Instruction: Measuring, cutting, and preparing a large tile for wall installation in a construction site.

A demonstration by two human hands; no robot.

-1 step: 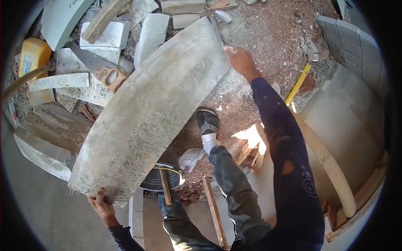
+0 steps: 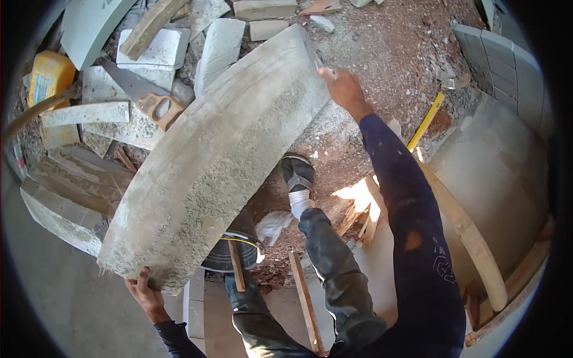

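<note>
A long, wide grey slab (image 2: 203,161), with a rough mortar-like face, slants from lower left to upper centre in front of me. My left hand (image 2: 145,292) grips its near lower edge, the thumb on top and the other fingers partly hidden. Around the far right edge of the slab my right hand (image 2: 346,89) is closed, its fingertips out of sight behind the edge. A handsaw (image 2: 160,112) with a light brown handle lies just left of the slab, on pale blocks. Partly under the slab stands a black bucket (image 2: 218,259).
At the far left is a yellow jerrycan (image 2: 51,74). Pale blocks (image 2: 221,48) and rubble lie beyond the slab. To the right are a yellow bar (image 2: 426,121) and a curved wooden pole (image 2: 462,221). A wooden strip (image 2: 307,301) lies between my legs.
</note>
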